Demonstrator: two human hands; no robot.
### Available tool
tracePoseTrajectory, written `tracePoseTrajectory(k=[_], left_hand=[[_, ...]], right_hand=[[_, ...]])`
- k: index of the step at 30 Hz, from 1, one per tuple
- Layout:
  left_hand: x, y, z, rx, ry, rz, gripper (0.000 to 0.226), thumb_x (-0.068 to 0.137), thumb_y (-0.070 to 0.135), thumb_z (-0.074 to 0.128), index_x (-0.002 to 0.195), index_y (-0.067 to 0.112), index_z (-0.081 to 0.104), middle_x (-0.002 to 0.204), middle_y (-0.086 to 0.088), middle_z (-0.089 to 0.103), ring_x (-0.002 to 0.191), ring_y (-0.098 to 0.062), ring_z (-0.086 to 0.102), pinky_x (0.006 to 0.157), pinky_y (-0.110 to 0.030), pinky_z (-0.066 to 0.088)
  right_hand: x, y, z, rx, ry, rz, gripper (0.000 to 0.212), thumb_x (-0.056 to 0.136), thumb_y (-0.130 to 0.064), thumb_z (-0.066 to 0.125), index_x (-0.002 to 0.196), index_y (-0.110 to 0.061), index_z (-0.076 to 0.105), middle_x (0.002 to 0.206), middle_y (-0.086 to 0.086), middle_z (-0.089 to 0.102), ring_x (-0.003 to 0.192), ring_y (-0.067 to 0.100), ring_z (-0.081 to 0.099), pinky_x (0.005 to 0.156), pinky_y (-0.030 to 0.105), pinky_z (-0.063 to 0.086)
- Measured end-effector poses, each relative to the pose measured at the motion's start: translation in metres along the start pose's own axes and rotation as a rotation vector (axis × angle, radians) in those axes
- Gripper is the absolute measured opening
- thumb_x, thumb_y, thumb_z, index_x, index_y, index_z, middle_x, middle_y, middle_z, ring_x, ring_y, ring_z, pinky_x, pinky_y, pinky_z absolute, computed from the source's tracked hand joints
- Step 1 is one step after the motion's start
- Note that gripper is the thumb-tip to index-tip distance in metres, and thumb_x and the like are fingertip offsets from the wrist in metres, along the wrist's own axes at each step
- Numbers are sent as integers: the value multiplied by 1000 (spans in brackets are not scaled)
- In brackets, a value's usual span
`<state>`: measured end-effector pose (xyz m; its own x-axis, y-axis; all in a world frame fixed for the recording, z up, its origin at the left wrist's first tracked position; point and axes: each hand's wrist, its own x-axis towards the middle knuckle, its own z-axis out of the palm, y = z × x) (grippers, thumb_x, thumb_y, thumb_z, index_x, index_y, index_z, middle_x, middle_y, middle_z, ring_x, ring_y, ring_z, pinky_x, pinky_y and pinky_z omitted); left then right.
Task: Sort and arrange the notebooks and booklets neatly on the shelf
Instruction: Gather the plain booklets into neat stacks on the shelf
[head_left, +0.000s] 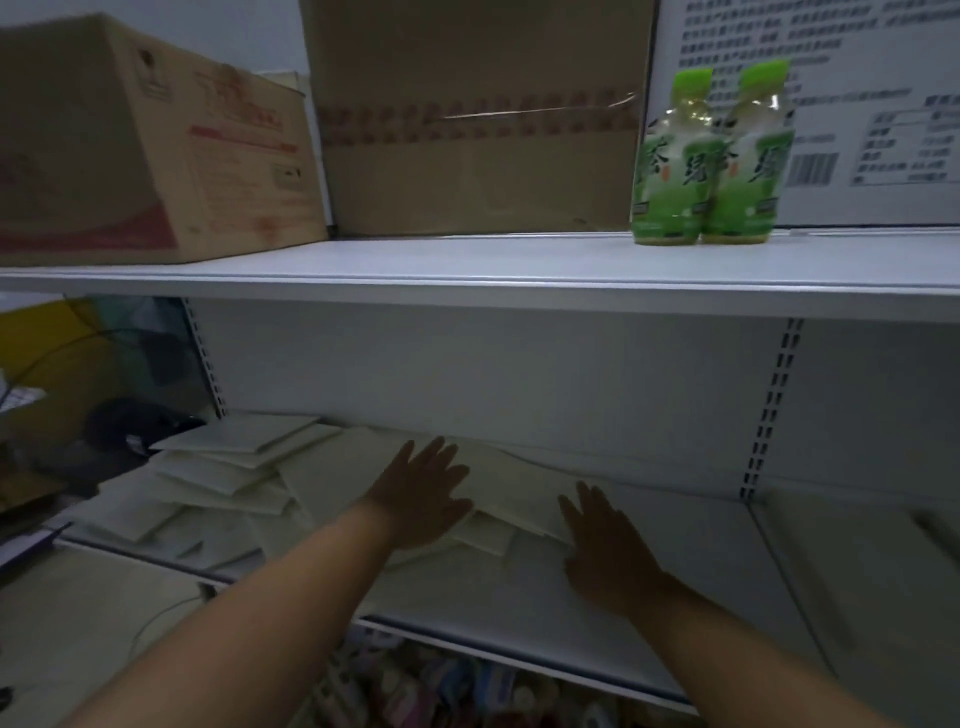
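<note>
The white shelf (675, 597) runs across at chest height, dim under the upper shelf (467, 260). Up there a printed box (130, 145) sits at the left, a plain taped box (478, 119) is just beside it in the middle, and a white panel (857, 104) of blurred print stands at the right. The booklets (234, 467), pale and thin, lie flat on the left half of the lower shelf in a loose, overlapping heap, fanned at odd angles, with some pushed back against the rear wall. Two green bottles (706, 161) stand upright and touching near the front edge of the upper shelf, before the panel. The left grip (421, 493) is apart, fingers straight and spread, palm down on the rightmost booklets of the heap. The right grip (608, 551) is also apart, fingers straight, palm down over the shelf. It is just beside the heap's right edge, its fingertips at the corner of the nearest booklet, though in this gloom I cannot tell if they touch it. So the booklets lie under the left grip and to the left of the right one. Bright packets (441, 686) show blurred on the level below.
</note>
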<state>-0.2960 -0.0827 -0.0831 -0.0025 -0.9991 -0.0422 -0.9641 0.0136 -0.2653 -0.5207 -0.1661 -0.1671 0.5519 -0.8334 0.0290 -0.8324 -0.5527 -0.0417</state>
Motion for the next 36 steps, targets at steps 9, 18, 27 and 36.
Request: tracePoseTrajectory(k=[9,18,27,36], left_hand=[[-14,-47,20,-321,88,41,54,101,43,29,150,21,25,160,0,9,148,-14,2,117,-29,-2],[-2,-4,3,-2074,-162,-300,62,91,35,57,145,16,32,123,-10,53,99,-25,57,86,-39,50],[-36,-76,12,-2251,240,-659,20,92,6,43,103,3,58,84,-17,68,79,-31,62,73,-38,51],[-78,-127,27,-2116,270,-720,17,94,10,45,106,9,57,107,-22,64,98,-40,60,85,-47,48]], right_hand=[[-9,-14,1,-122,457,-16,37,55,-26,87,89,-16,77,70,2,74,52,13,68,40,25,52],[-9,-104,-60,120,556,-68,37,92,-32,39,111,-18,67,98,6,73,80,26,71,64,32,54],[31,-79,-27,257,15,-85,65,95,-49,26,151,-22,6,158,-3,12,144,10,17,111,17,16],[54,-59,-27,-83,201,-204,51,33,-22,92,80,-15,75,53,3,65,40,14,60,32,22,44]])
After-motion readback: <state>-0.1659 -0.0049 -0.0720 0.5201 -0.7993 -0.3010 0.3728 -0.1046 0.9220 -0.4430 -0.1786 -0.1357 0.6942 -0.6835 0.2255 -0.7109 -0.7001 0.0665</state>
